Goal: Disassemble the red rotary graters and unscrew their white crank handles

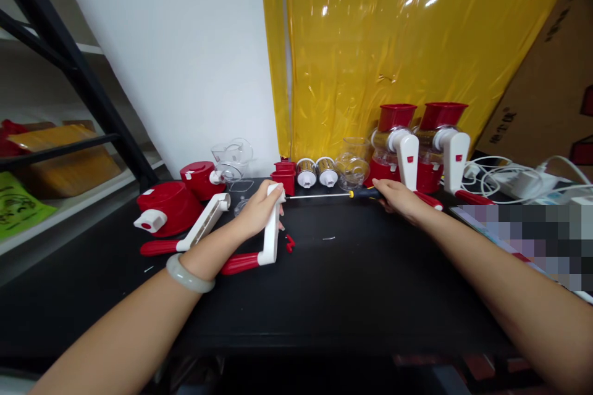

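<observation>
My left hand point(259, 210) is closed round the top of a white crank handle point(270, 241) with a red grip, holding it upright on the black table point(324, 284). A pale bangle sits on that wrist. My right hand point(398, 197) grips the black and yellow handle of a long screwdriver point(324, 195), whose thin shaft points left, with its tip at the top of the crank handle. A small red piece point(290, 243) lies on the table beside the crank.
A second white crank point(204, 228) and red bowl parts point(171, 207) lie at left. Clear cups point(231, 160), small red pieces, two metal drums point(317, 171) and two assembled red-and-white grinders point(417, 148) line the back. White cables point(509, 179) lie at right; shelving stands at left.
</observation>
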Tool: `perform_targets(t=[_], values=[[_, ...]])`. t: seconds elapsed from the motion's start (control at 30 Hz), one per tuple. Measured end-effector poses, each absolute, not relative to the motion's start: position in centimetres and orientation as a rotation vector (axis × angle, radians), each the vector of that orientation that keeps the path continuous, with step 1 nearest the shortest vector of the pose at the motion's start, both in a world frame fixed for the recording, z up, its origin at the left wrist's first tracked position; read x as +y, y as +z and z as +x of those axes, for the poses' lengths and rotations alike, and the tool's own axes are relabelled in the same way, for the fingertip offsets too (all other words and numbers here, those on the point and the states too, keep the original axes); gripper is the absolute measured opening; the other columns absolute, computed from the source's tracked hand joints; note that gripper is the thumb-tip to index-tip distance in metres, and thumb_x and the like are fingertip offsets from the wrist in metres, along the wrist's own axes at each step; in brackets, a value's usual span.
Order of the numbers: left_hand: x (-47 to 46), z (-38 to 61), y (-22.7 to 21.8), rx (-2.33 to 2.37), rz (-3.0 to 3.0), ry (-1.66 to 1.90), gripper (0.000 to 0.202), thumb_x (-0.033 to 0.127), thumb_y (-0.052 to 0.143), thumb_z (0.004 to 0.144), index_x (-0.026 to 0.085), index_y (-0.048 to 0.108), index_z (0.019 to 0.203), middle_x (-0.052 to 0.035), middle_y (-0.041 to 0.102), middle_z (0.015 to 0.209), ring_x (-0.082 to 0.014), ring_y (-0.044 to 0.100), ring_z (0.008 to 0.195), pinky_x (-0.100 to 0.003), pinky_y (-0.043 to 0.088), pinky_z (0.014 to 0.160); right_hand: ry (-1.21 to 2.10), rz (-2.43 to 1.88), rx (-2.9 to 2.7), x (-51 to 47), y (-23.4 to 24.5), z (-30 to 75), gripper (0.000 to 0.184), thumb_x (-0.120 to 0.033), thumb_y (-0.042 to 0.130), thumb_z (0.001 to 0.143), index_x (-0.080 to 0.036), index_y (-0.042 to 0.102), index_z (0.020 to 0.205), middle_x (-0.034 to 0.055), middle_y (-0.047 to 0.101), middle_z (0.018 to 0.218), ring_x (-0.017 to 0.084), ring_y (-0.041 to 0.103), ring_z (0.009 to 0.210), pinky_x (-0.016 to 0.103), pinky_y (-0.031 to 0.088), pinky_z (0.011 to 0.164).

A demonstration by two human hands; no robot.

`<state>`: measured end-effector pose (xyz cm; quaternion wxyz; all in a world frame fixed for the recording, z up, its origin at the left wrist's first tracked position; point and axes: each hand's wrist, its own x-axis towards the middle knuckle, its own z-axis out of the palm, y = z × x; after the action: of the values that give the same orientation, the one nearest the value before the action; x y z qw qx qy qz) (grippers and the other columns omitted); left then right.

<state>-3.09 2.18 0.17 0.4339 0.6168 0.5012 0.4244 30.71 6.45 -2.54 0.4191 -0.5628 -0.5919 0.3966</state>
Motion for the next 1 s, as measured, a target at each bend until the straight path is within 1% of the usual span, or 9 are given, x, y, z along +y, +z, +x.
perform_targets(t=[0.17,0.3,0.43,0.53,0.63,0.7,0.77,0.93,1.0], values=[[2.3,-3.0,0.0,1.262,1.467,1.030,0.034,0.056,0.049,0.090,0.023,0.042,0.094,0.0053,0.056,0.057,-0.0156,0.059,0.040,-0.026,0.051,0.039,0.938,-1.181,-1.458,6.3,-2.4,30.3,0.049,-0.068,0.065,0.073,-0.022,0.047,0.075,-0.0054,0.050,0.054,0.009,0.045,0.047,0.022,0.036,0.047],[1.9,-2.7,0.5,1.295,1.453,1.011,0.029,0.051,0.047,0.093,0.023,0.040,0.092,0.0053,0.055,0.055,-0.0155,0.058,0.039,-0.026,0.050,0.038,1.044,-0.994,-1.349,5.9,-1.8,30.3,0.049,-0.062,0.077,0.064,-0.022,0.052,0.080,-0.0051,0.056,0.067,0.009,0.053,0.056,0.024,0.046,0.056],[1.6,-2.5,1.0,1.309,1.416,0.986,0.026,0.048,0.042,0.095,0.023,0.039,0.092,0.0054,0.054,0.056,-0.0163,0.058,0.038,-0.027,0.049,0.038,1.129,-0.890,-1.333,5.6,-1.4,30.7,0.043,-0.053,0.081,0.065,-0.023,0.056,0.082,-0.0028,0.060,0.079,0.011,0.059,0.064,0.025,0.050,0.062],[1.7,-2.6,0.8,1.305,1.406,0.976,0.027,0.049,0.043,0.095,0.023,0.040,0.092,0.0054,0.054,0.056,-0.0162,0.058,0.039,-0.027,0.050,0.039,1.141,-0.888,-1.337,5.5,-1.3,30.7,0.041,-0.051,0.080,0.065,-0.023,0.055,0.083,-0.0022,0.061,0.081,0.013,0.062,0.067,0.026,0.052,0.062],[1.9,-2.8,0.3,1.307,1.460,0.970,0.030,0.053,0.045,0.093,0.023,0.041,0.093,0.0049,0.055,0.058,-0.0162,0.059,0.040,-0.027,0.051,0.040,1.075,-1.020,-1.355,5.6,-1.2,30.5,0.042,-0.062,0.068,0.074,-0.023,0.054,0.083,-0.0007,0.061,0.073,0.015,0.062,0.063,0.030,0.053,0.061],[1.9,-2.8,0.1,1.303,1.532,0.977,0.034,0.057,0.046,0.091,0.023,0.042,0.095,0.0043,0.056,0.060,-0.0163,0.060,0.041,-0.026,0.050,0.039,0.956,-1.194,-1.401,5.7,-1.3,30.4,0.049,-0.071,0.048,0.083,-0.022,0.054,0.083,-0.0001,0.056,0.060,0.016,0.058,0.054,0.030,0.052,0.057],[1.5,-2.8,0.3,1.290,1.593,0.990,0.037,0.059,0.046,0.090,0.023,0.043,0.097,0.0042,0.057,0.061,-0.0160,0.060,0.041,-0.025,0.048,0.038,0.840,-1.391,-1.462,5.8,-1.3,30.5,0.058,-0.074,0.032,0.088,-0.021,0.055,0.078,0.0000,0.050,0.049,0.015,0.052,0.045,0.030,0.049,0.051],[0.1,-2.2,1.5,1.263,1.767,1.001,0.036,0.059,0.045,0.091,0.024,0.043,0.100,0.0051,0.057,0.065,-0.0146,0.060,0.043,-0.025,0.049,0.039,0.801,-1.719,-1.414,5.9,-1.1,30.7,0.058,-0.073,0.038,0.086,-0.021,0.053,0.064,0.0029,0.046,0.043,0.016,0.045,0.038,0.031,0.044,0.043],[-0.3,-2.1,1.9,1.244,1.811,1.001,0.035,0.058,0.044,0.092,0.024,0.043,0.100,0.0052,0.056,0.066,-0.0146,0.060,0.043,-0.026,0.050,0.041,0.817,-1.776,-1.386,6.1,-1.1,30.7,0.062,-0.073,0.034,0.087,-0.021,0.056,0.062,0.0037,0.045,0.041,0.016,0.045,0.036,0.032,0.044,0.042]])
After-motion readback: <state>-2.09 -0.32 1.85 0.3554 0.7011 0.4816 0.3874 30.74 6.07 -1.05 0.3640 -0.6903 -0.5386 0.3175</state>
